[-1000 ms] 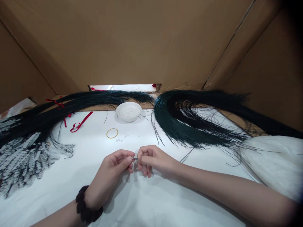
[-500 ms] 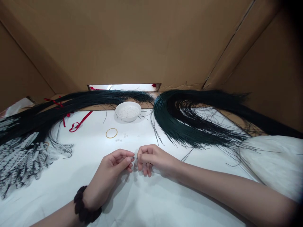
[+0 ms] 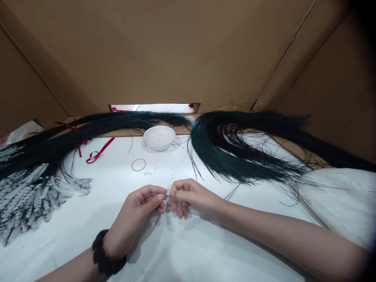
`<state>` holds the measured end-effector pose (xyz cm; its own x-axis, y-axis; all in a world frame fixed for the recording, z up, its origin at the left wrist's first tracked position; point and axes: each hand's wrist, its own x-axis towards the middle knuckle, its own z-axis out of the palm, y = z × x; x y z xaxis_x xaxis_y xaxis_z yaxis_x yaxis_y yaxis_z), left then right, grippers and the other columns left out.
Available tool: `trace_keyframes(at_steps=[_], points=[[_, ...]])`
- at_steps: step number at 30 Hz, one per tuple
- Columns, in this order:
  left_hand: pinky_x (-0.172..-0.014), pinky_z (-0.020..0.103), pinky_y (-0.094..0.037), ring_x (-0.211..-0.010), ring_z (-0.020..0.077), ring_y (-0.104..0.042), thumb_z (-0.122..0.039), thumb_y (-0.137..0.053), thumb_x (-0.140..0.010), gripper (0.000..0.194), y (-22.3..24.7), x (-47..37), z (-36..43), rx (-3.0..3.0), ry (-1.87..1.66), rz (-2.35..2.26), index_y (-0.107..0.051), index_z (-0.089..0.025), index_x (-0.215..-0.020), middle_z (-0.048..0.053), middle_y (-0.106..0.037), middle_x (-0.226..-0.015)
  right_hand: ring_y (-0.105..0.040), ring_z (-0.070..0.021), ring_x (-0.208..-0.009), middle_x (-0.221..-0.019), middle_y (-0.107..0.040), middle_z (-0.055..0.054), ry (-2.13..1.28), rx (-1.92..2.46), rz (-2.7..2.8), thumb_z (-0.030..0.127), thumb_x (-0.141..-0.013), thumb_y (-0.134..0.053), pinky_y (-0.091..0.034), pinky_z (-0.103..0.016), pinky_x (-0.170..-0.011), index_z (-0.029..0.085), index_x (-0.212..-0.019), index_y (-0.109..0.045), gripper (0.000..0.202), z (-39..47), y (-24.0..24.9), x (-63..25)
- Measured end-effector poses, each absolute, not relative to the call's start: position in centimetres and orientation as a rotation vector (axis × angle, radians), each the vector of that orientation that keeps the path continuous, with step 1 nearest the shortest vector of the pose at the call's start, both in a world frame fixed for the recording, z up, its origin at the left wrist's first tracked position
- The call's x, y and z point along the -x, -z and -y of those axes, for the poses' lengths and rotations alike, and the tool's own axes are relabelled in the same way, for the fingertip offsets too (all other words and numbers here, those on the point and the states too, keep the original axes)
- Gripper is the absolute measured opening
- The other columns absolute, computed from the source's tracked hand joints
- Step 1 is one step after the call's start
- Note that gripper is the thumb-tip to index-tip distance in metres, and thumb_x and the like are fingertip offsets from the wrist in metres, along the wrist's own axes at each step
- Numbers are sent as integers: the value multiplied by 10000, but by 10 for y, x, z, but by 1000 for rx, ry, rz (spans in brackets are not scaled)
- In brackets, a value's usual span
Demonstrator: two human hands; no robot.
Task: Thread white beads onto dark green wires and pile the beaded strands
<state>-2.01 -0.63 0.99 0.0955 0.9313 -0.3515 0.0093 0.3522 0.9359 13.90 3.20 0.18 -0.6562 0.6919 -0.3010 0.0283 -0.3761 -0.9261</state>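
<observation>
Ends of dark strand (image 3: pixel 168 196) hidden in left hand (image 3: pixel 141 207) and right hand (image 3: pixel 195 199); detail at left fingertips too small to tell. White-tipped bundle (image 3: pixel 29 199) cut off at left edge, white bag (image 3: pixel 337 199) at right. Pieces in far bowl (image 3: pixel 158 147) blurred together.

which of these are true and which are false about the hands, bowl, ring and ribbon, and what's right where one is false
1. A thin dark strand runs between the left hand and the right hand. True.
2. The bowl holds white bits. True.
3. The hands grip each other. False: a gap separates them, bridged by the strand.
4. The looped ribbon lies left of the ring. True.
5. The ring lies inside the bowl. False: it lies outside, closer to the hands than the bowl.
6. The looped ribbon is green. False: it is red.
</observation>
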Motion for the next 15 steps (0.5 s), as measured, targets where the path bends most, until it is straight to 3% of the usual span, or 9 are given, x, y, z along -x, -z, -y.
trace_keyframes(at_steps=[15], points=[[-612, 230, -398, -605, 115, -505, -267, -610, -691, 157, -9, 20, 6, -996, -880, -1290, -626, -155, -799, 10, -592, -647, -498, -62, -413, -562, -569, 3, -2071, 999, 1425, 109, -631, -428, -370, -165, -391, 132, -593, -496, 81, -32, -2, -139]])
